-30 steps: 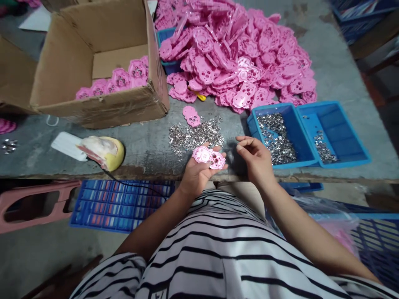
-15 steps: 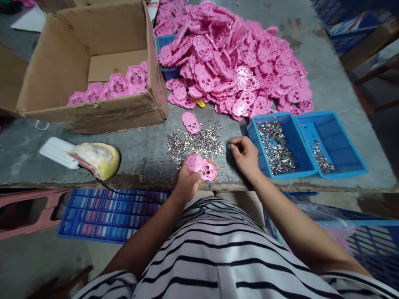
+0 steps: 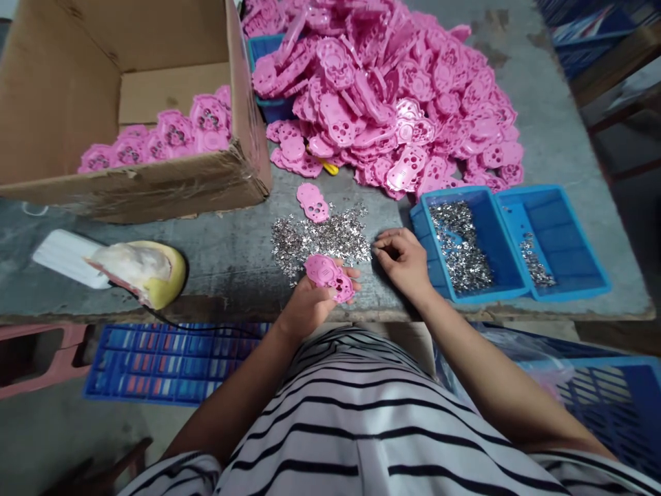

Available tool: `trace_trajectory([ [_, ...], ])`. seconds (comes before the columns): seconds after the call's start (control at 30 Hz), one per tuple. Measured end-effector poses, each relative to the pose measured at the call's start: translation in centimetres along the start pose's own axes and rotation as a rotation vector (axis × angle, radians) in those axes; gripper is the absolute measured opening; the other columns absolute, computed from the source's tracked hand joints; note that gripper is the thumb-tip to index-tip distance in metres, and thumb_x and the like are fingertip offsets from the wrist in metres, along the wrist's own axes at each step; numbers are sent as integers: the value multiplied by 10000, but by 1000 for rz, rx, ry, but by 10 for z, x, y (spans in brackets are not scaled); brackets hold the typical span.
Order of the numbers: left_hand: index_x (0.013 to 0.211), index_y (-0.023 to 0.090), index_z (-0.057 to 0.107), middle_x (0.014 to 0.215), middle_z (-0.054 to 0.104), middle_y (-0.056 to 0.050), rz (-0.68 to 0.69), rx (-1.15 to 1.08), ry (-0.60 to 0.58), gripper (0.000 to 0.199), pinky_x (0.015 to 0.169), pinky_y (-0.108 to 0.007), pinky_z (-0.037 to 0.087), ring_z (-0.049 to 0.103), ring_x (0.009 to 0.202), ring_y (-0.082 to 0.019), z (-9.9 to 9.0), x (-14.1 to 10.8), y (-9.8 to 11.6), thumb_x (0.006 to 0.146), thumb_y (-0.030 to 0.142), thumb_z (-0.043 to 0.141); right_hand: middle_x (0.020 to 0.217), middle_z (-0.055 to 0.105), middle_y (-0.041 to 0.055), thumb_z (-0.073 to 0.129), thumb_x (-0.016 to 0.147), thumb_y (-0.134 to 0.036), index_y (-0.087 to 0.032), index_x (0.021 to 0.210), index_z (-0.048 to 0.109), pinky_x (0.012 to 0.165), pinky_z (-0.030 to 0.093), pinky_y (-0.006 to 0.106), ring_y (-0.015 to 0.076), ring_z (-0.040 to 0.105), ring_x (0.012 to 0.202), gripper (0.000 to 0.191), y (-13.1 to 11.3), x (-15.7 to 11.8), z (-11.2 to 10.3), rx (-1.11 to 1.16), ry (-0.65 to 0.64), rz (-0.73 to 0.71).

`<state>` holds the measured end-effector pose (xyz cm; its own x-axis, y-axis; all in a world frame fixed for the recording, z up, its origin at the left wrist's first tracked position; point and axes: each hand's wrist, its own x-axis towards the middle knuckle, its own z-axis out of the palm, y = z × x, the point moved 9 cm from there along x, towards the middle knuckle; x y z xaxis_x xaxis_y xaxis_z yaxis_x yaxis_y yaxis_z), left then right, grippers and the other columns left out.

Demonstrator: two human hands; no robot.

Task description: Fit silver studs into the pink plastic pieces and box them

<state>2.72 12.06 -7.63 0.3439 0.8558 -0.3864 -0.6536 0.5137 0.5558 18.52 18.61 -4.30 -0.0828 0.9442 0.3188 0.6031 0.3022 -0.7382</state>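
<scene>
At your table's (image 3: pixel 217 255) far left corner sits a cardboard box (image 3: pixel 129 179) with pink parts; a pink heap (image 3: pixel 392 103) fills the far middle, two blue bins (image 3: pixel 516 241) the near right edge, a yellow-cream object (image 3: pixel 139 272) the near left.

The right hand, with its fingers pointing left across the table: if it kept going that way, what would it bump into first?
The right hand has its fingertips at the edge of the loose pile of small silver metal pieces, so it would probably meet those first, though exact contact is hard to judge.
</scene>
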Motion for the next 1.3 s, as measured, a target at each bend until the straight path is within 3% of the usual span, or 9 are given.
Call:
trace_trajectory([
  [0.6, 1015, 176, 612, 963, 699, -85, -58, 50, -19, 432, 679, -308, 467, 652, 869, -228, -2, 1, -6, 601, 213, 726, 966, 640, 76, 591, 800, -211, -230, 736, 631, 807, 480, 405, 242, 591, 936, 78, 3, 3, 15, -162, -117, 50],
  [0.87, 1015, 170, 599, 958, 717, -94, -11, 66, -15, 433, 666, -309, 466, 673, 901, -256, -2, 1, -3, 598, 189, 716, 970, 629, 90, 541, 805, -195, -232, 732, 556, 839, 483, 414, 242, 589, 928, 83, 5, 3, 11, -108, -71, 54],
  [1.13, 988, 161, 597, 937, 722, -94, 35, 63, -4, 405, 656, -291, 466, 681, 892, -252, -1, -1, 2, 598, 157, 708, 989, 616, 101, 620, 752, -174, -211, 774, 641, 840, 482, 440, 266, 581, 942, 48, 5, 3, 15, -152, -71, 57],
  [1.3, 1083, 180, 591, 902, 719, -72, 67, 70, 20, 504, 658, -285, 469, 681, 851, -228, 0, -3, 4, 593, 133, 700, 987, 618, 97, 611, 772, -167, -224, 774, 645, 803, 480, 427, 266, 573, 926, 66, -1, 4, 20, -213, -108, 8],
])
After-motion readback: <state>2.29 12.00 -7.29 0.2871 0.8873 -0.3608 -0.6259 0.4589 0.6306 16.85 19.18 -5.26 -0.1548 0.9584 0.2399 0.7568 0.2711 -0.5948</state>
